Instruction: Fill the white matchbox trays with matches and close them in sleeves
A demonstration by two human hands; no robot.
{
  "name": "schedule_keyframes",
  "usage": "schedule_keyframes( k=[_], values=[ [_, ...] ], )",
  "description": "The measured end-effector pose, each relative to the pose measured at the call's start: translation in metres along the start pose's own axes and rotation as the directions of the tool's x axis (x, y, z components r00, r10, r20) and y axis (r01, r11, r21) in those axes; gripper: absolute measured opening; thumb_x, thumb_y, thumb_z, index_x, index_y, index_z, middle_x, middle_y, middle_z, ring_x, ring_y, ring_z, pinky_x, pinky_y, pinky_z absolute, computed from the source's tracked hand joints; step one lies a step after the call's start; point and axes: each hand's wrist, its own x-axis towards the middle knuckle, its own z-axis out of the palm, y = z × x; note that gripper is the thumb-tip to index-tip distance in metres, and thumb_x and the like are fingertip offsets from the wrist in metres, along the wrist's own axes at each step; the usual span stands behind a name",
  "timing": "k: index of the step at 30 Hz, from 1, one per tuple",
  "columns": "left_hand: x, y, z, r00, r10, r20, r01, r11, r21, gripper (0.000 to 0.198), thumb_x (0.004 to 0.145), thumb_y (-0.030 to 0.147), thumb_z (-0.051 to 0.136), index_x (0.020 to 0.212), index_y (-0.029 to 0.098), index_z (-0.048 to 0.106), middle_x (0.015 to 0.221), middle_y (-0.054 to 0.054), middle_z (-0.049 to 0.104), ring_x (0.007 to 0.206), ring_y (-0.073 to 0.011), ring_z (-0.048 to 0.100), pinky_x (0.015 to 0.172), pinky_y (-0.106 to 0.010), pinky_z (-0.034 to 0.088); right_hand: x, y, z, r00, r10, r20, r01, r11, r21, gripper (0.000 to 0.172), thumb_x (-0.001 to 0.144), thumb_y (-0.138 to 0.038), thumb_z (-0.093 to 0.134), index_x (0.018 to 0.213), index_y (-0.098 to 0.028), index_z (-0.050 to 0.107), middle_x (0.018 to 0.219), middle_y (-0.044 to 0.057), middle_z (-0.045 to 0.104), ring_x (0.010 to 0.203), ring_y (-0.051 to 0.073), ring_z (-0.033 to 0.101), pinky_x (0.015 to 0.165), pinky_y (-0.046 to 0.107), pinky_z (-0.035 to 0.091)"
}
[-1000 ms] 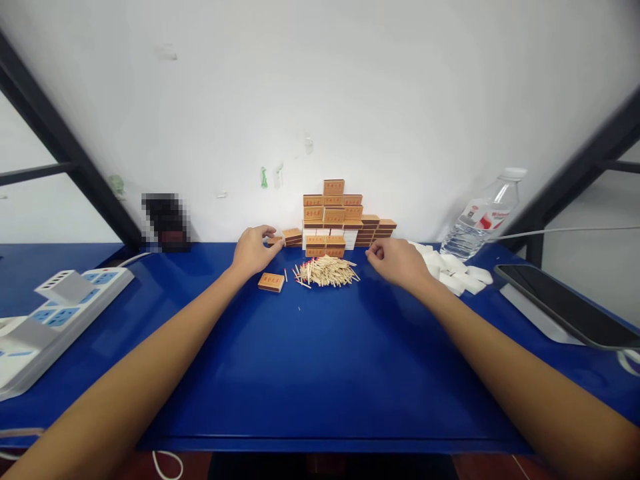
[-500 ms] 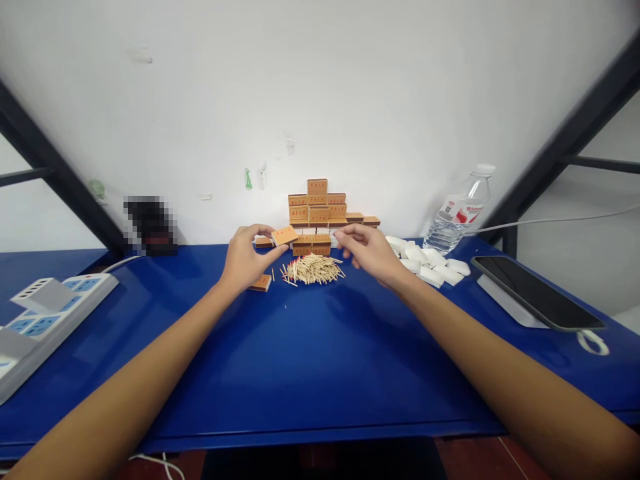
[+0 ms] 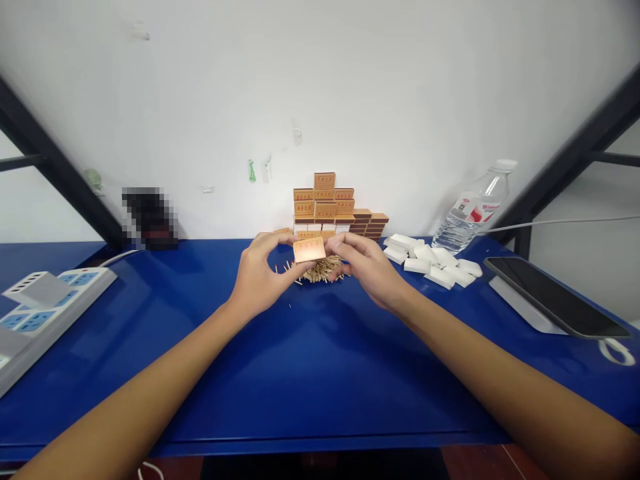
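Observation:
My left hand (image 3: 264, 272) grips an orange matchbox (image 3: 309, 250) by its left end, thumb below and fingers above. The thumb and fingertips of my right hand (image 3: 367, 265) are closed at the box's right end. Under the box lies a heap of loose matches (image 3: 323, 269), partly hidden by it and my hands. Just behind, matchboxes (image 3: 325, 210) are stacked in steps against the wall. White pieces that look like matchbox trays (image 3: 425, 255) lie piled to the right of my right hand.
A water bottle (image 3: 473, 210) leans tilted against the wall at right. A phone (image 3: 557, 297) rests on a white block near the right edge. On the left lies a power strip (image 3: 75, 293) with plugs in it. All this is on a blue table (image 3: 320, 373).
My left hand has carried the matchbox to the right, in front of the stack. The right hand's fingertips have come to its right end. The camera view has shifted slightly.

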Motion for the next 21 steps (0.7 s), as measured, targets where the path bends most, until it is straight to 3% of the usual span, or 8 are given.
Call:
schedule_keyframes(
  k=[2,6,7,10,12,16,18,21],
  values=[
    [0.000,0.000,0.000,1.000,0.010,0.002,-0.010,1.000,0.008,0.038,0.081,0.031,0.089,0.114,0.024,0.071,0.113,-0.004,0.076,0.106,-0.0217,0.070,0.097,-0.040,0.056,0.001,-0.001,-0.001,0.999,-0.015,-0.029,0.014,0.999,-0.034,0.031,0.088,-0.051,0.072,0.084,-0.021,0.071,0.099,0.007,0.069,0.093,0.020,0.063,0.061,0.027,0.060],
    [0.000,0.003,-0.001,0.999,-0.002,-0.032,0.003,1.000,0.030,0.039,0.078,0.034,0.091,0.110,0.024,0.071,0.111,-0.005,0.076,0.104,-0.0223,0.069,0.095,-0.041,0.056,0.003,-0.001,-0.004,0.943,-0.109,-0.314,0.081,0.991,-0.104,0.027,0.086,-0.050,0.073,0.085,-0.023,0.069,0.103,0.007,0.069,0.094,0.020,0.065,0.055,0.024,0.055],
    [0.000,0.004,-0.001,0.999,-0.009,-0.039,0.010,0.999,0.033,0.038,0.078,0.034,0.091,0.109,0.024,0.071,0.111,-0.005,0.076,0.103,-0.0224,0.069,0.094,-0.041,0.056,0.002,-0.001,-0.002,0.945,-0.117,-0.304,0.089,0.991,-0.103,0.027,0.086,-0.050,0.073,0.086,-0.023,0.069,0.104,0.007,0.069,0.095,0.020,0.065,0.055,0.024,0.056],
    [0.001,0.008,-0.002,0.999,-0.012,-0.051,0.014,0.999,0.033,0.035,0.078,0.032,0.090,0.106,0.024,0.071,0.107,-0.004,0.077,0.099,-0.0215,0.069,0.092,-0.040,0.056,-0.001,0.000,0.006,0.995,-0.080,-0.061,0.074,0.993,-0.094,0.034,0.089,-0.057,0.069,0.088,-0.023,0.071,0.109,0.007,0.070,0.098,0.022,0.066,0.062,0.029,0.061],
    [0.001,0.010,-0.002,0.998,-0.006,-0.056,0.009,0.999,0.040,0.034,0.079,0.033,0.090,0.105,0.024,0.070,0.106,-0.003,0.077,0.097,-0.0211,0.069,0.089,-0.039,0.056,-0.002,0.000,0.008,0.996,-0.086,-0.036,0.082,0.989,-0.120,0.037,0.090,-0.060,0.067,0.090,-0.023,0.071,0.108,0.008,0.070,0.097,0.023,0.066,0.063,0.031,0.062],
    [0.001,0.010,-0.003,0.998,-0.009,-0.066,0.014,0.997,0.072,0.032,0.079,0.036,0.089,0.102,0.023,0.070,0.103,-0.004,0.077,0.096,-0.0221,0.069,0.088,-0.040,0.056,-0.001,-0.002,0.004,0.906,-0.190,-0.378,0.130,0.975,-0.181,0.034,0.089,-0.059,0.067,0.096,-0.026,0.065,0.111,0.007,0.067,0.097,0.021,0.065,0.057,0.025,0.058],
    [0.001,0.009,-0.002,0.998,-0.006,-0.055,0.010,0.997,0.073,0.032,0.080,0.036,0.089,0.103,0.024,0.070,0.104,-0.004,0.077,0.097,-0.0227,0.069,0.089,-0.041,0.056,-0.002,-0.002,0.005,0.934,-0.169,-0.315,0.126,0.980,-0.154,0.033,0.090,-0.060,0.067,0.098,-0.027,0.065,0.117,0.006,0.066,0.102,0.021,0.065,0.061,0.026,0.059],
    [0.000,0.008,-0.002,0.999,-0.002,-0.040,0.004,0.999,0.052,0.031,0.080,0.033,0.088,0.105,0.025,0.071,0.105,-0.003,0.077,0.099,-0.0224,0.070,0.090,-0.040,0.056,-0.005,-0.001,0.012,0.998,-0.047,-0.045,0.044,0.998,-0.054,0.040,0.090,-0.064,0.064,0.096,-0.025,0.069,0.119,0.009,0.069,0.112,0.025,0.064,0.071,0.031,0.062]
  ],
)
